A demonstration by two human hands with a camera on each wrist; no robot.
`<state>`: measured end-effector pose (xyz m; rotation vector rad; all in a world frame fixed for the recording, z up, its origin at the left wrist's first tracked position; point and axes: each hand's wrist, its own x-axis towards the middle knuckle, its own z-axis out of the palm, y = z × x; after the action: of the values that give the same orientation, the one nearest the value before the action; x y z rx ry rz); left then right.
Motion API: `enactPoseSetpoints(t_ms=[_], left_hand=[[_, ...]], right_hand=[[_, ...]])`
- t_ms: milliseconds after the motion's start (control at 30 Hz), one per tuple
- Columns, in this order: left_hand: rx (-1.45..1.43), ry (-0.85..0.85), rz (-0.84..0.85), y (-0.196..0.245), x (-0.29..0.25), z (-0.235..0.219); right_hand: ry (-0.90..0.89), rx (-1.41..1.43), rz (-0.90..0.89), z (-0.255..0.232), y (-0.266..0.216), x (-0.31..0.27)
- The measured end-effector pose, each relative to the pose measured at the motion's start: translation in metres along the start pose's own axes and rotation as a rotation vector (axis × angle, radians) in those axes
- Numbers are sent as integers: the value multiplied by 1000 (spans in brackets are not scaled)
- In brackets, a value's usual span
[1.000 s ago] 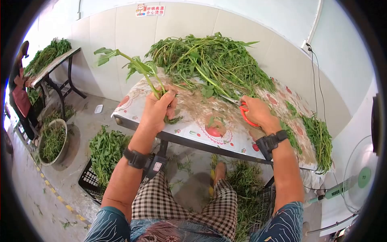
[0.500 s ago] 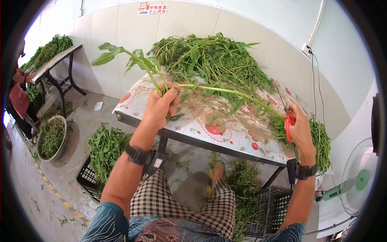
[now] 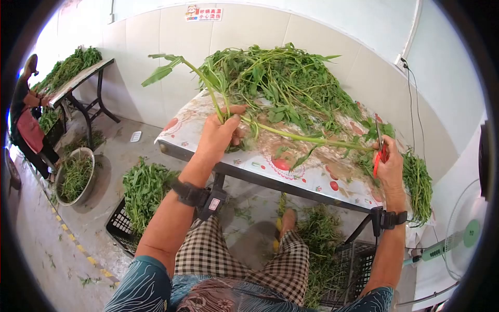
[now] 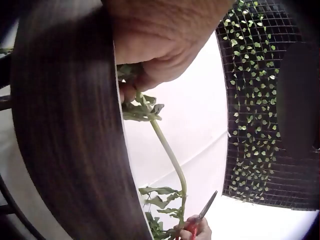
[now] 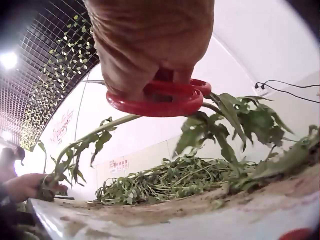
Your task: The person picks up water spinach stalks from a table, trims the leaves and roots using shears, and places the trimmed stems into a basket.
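Observation:
My left hand (image 3: 218,136) grips upright leafy green stems (image 3: 210,88) above the table's left front part. A long pale stem (image 3: 296,137) stretches across the table from beside that hand to my right hand (image 3: 391,169). The right fingers are curled through red-handled scissors (image 5: 155,102), whose blades point up and away in the head view. The long stem's far end meets the right fingers and has leaves (image 5: 220,125) beyond them. Behind both hands lies a big heap of leafy stems (image 3: 280,83) on the table (image 3: 249,165).
Trimmed stems (image 3: 418,184) hang over the table's right edge. On the floor are a black crate (image 3: 120,223) of greens, a tub (image 3: 89,190) of stems, and another crate (image 3: 358,265). A fan (image 3: 468,234) stands right. Another person (image 3: 31,122) works at a table far left.
My right hand has moved right with the scissors from the front of the heap, drawing the long stem out. The left hand keeps its grip; the view has shifted slightly.

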<state>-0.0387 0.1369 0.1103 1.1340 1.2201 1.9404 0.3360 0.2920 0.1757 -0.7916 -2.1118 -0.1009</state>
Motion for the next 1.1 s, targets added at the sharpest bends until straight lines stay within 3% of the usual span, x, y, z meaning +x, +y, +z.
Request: enactPoseSetpoints(t_ms=[67,133,333,467,633,733,867,900,967,1000,1067,1100], left_hand=[[20,-6,25,1,-1,0],[-165,22,97,3,-4,1],[-421,-44,152,4,-9,-4],[-406,-138,163,-2,-6,-7],[-200,-63,122,3,-12,-7],[-192,-72,92,2,-17,-5],[-166,-21,-1,14,-38,1],[-163,-5,-41,17,-46,5],[-186,32,-109,20,-66,8],[-205,44,-147,20,-77,9],[-130,13,-207,17,-99,4],[-115,-22,-228,15,-108,-1]], right_hand=[[-21,-60,9,6,6,-4],[-85,-171,50,11,4,-6],[-248,-123,243,26,4,-19],[-211,-94,184,31,15,-24],[-6,-118,175,28,9,-23],[-1,280,447,10,-21,-26],[89,821,457,-2,-71,-47],[39,1125,533,2,-79,-58],[-44,1250,482,8,-98,-86],[-95,1064,366,10,-108,-100],[-236,1123,466,14,-114,-130],[-302,1227,658,10,-127,-136]])
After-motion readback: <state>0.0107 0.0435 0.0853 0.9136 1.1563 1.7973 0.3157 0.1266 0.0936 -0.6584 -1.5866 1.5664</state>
